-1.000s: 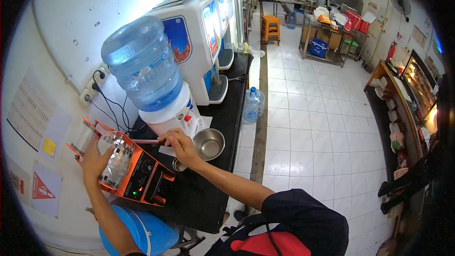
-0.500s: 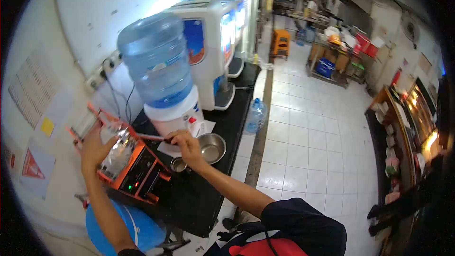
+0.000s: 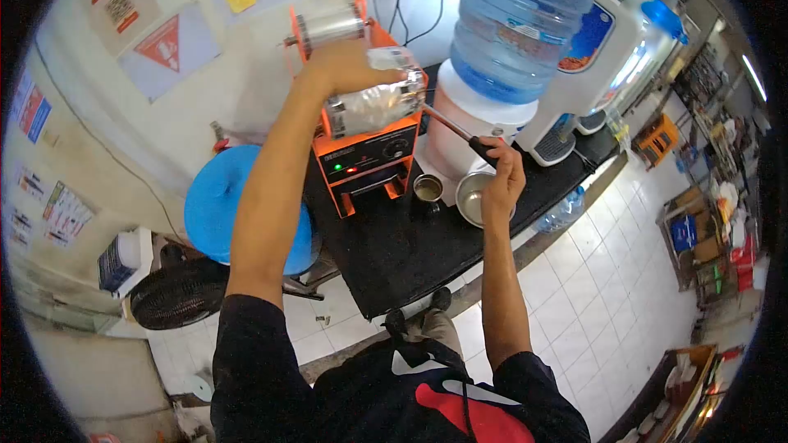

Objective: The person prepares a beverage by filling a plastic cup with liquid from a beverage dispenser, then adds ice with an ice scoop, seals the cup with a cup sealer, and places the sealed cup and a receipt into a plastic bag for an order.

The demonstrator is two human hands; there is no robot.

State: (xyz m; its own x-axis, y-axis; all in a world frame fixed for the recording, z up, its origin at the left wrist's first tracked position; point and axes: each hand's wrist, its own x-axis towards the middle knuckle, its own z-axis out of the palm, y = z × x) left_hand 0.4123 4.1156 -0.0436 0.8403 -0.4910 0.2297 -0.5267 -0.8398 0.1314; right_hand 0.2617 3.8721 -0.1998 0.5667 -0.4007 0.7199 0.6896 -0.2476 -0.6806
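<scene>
While gripped by right hand (image 3: 502,171), lever (image 3: 450,126) slanting toward sealer (image 3: 365,152); left hand (image 3: 345,70) apparently flat atop.

Orange sealing machine (image 3: 367,143): we are seeing it standing upright on the black counter, green and red lamps glowing on its front panel, a shiny film roll lying across its top. Lever (image 3: 450,125): slim rod, black grip, slanting rightward, apparently from the machine's side.
</scene>
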